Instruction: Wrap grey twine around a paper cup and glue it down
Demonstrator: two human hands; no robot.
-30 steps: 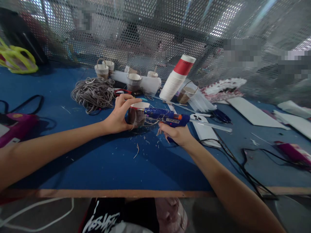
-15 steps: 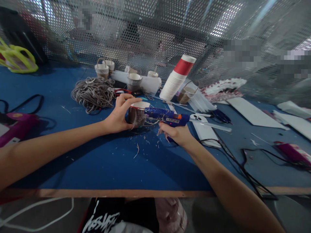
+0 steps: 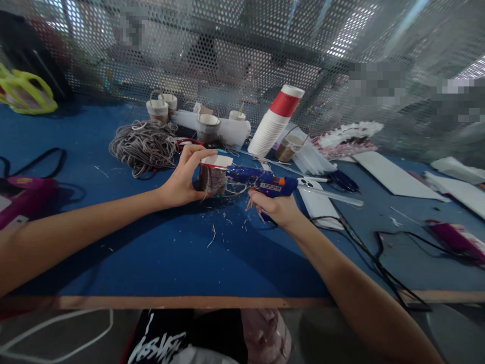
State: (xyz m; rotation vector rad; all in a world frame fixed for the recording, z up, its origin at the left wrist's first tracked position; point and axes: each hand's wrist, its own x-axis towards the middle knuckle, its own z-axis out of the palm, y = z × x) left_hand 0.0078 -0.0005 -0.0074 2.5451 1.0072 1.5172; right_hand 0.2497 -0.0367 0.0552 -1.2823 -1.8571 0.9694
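Observation:
My left hand (image 3: 185,174) grips a paper cup (image 3: 212,175) partly wrapped in grey-brown cord, holding it upright on the blue table (image 3: 159,247). My right hand (image 3: 276,207) is closed around the handle of a blue hot glue gun (image 3: 261,181), whose nozzle points left and touches the cup's side just below its white rim. A clear glue stick (image 3: 333,196) sticks out of the gun's back. Loose cord ends trail from the cup.
A bundle of grey cord (image 3: 144,144), several wrapped cups (image 3: 158,109), a tilted stack of paper cups (image 3: 275,121), a white phone (image 3: 318,197), black cables (image 3: 375,253), white card sheets (image 3: 394,177) and pink glue guns (image 3: 22,194) lie around. A perforated metal screen (image 3: 242,45) backs the table.
The cup has turned slightly in my left hand and the glue gun's nozzle has stayed against it. Both arms are almost where they were.

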